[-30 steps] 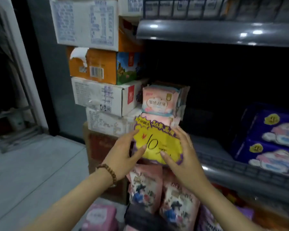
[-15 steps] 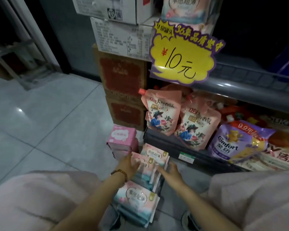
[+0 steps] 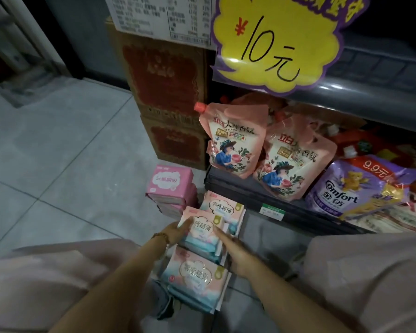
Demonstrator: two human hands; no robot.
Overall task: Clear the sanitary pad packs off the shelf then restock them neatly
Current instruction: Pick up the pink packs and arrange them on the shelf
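A person crouched on a grey tiled floor [image 3: 58,152] beside a shop's bottom shelf [image 3: 250,191], both hands on sanitary pad packs set in a row on the tiles. Three pink-and-teal stacks ran from near to far: the near stack [image 3: 195,277], the middle stack [image 3: 203,228] and the far stack [image 3: 222,206], which lay just in front of the shelf's edge. The left hand [image 3: 178,230], a beaded bracelet [image 3: 162,236] at its wrist, gripped the middle stack's left edge with the thumb laid over the top pack. The right hand [image 3: 235,251] pressed flat, fingers straight, against that stack's right side. To the far left of the row sat a pile of plain pink packs [image 3: 169,181], with brown cardboard boxes [image 3: 166,75] stacked behind it. On the shelf stood two pink spouted pouches [image 3: 233,145] and, to their right, a purple Comfort bag [image 3: 353,188]. Above hung a yellow price sign [image 3: 276,42] reading 10 yuan.
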